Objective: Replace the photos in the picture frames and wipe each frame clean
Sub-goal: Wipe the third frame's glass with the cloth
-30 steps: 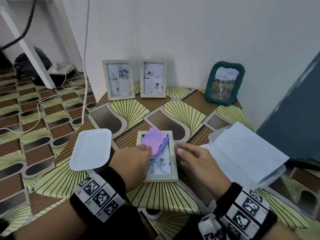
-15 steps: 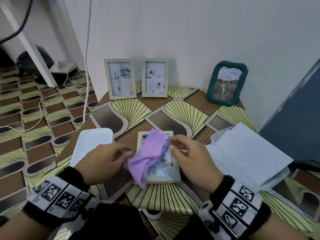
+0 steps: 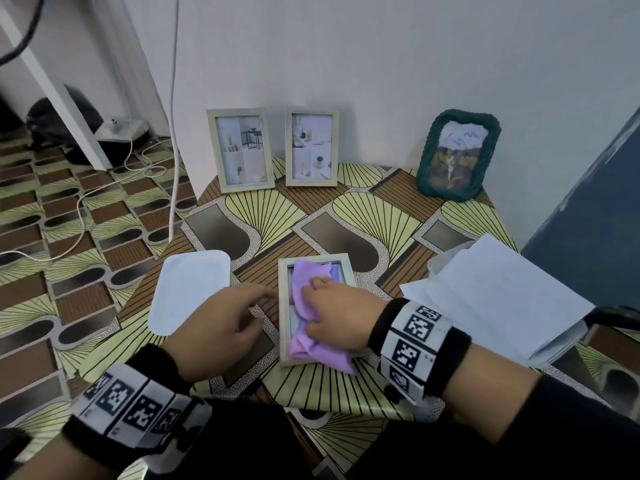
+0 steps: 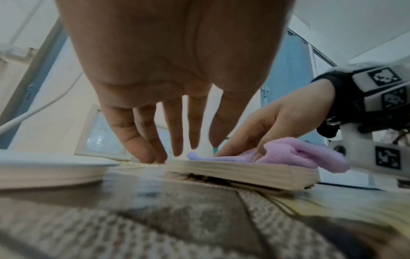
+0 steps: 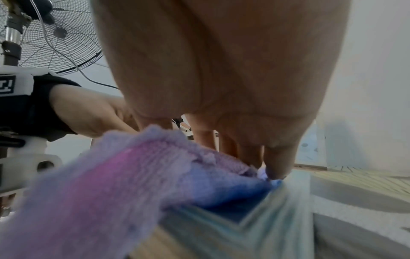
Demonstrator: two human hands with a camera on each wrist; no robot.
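A pale wooden picture frame [image 3: 311, 258] lies flat on the patterned table near its front edge. A purple cloth [image 3: 306, 282] is spread over its glass and hangs over its near edge. My right hand [image 3: 337, 313] presses the cloth onto the frame with fairly straight fingers. My left hand [image 3: 221, 320] is beside the frame, fingers straight, with the fingertips at its left edge. In the left wrist view the frame [image 4: 233, 171] sits slightly raised on its back stand, under the cloth [image 4: 295, 154]. The right wrist view shows the cloth [image 5: 111, 175] bunched under my fingers.
Two pale frames [image 3: 240, 150] [image 3: 311, 147] and a green frame [image 3: 457, 155] stand against the back wall. A white tray [image 3: 190, 289] lies left of my hands and white papers [image 3: 495, 292] lie to the right. Cables [image 3: 104, 188] run over the floor at left.
Half a second ago both hands pinched the cloth above the frame. Now my left hand has let go and moved to the frame's left edge, and my right hand presses the cloth down.
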